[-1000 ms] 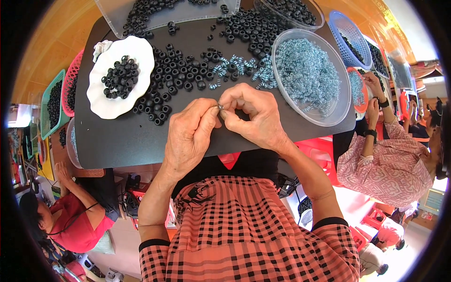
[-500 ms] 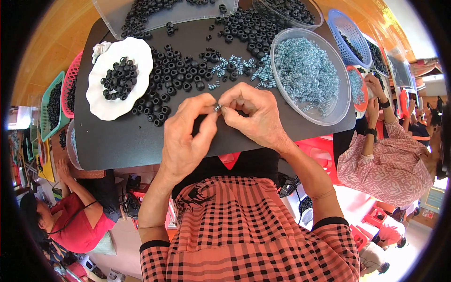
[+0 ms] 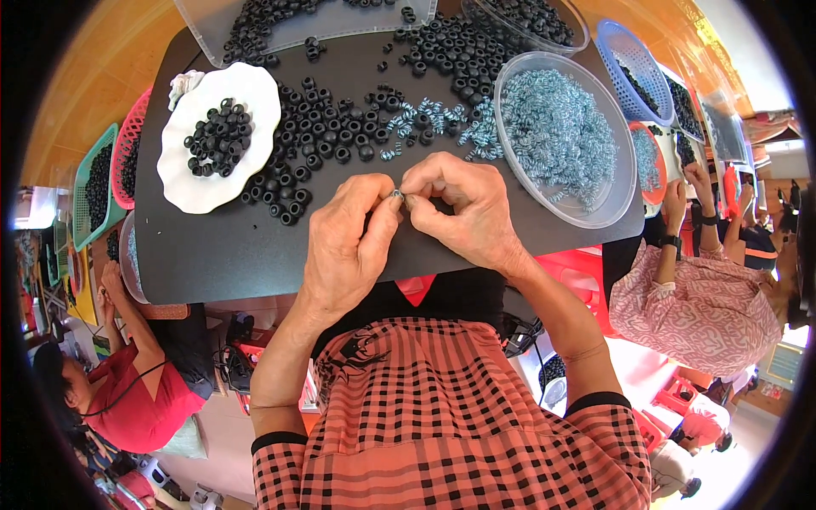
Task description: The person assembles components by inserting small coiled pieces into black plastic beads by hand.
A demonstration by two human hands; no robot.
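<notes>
Over the near part of a dark table, my left hand [image 3: 344, 242] and my right hand [image 3: 467, 217] meet fingertip to fingertip. Between the left thumb and forefinger a tiny bluish coil spring [image 3: 397, 194] partly shows. The right thumb and forefinger are pinched against it; whatever else they grip is hidden. Just beyond my hands lie loose black hollow bead-like pieces [image 3: 327, 127], with a few blue-and-white coil springs [image 3: 425, 113] among them. A white scalloped plate [image 3: 183, 183] to the left carries more of the black pieces.
On the right stands a clear round bowl [image 3: 626, 144] heaped with springs. A clear bin [image 3: 200, 38] and another clear bowl [image 3: 580, 34] of black pieces are at the back. A co-worker in red [image 3: 144, 395] sits left, one in a pink patterned shirt [image 3: 688, 306] right.
My left hand has shifted slightly right, its thumb now closer to the forefinger. The small piece between my fingertips shows less dark and more bluish coil. The co-worker's hands at left have risen.
</notes>
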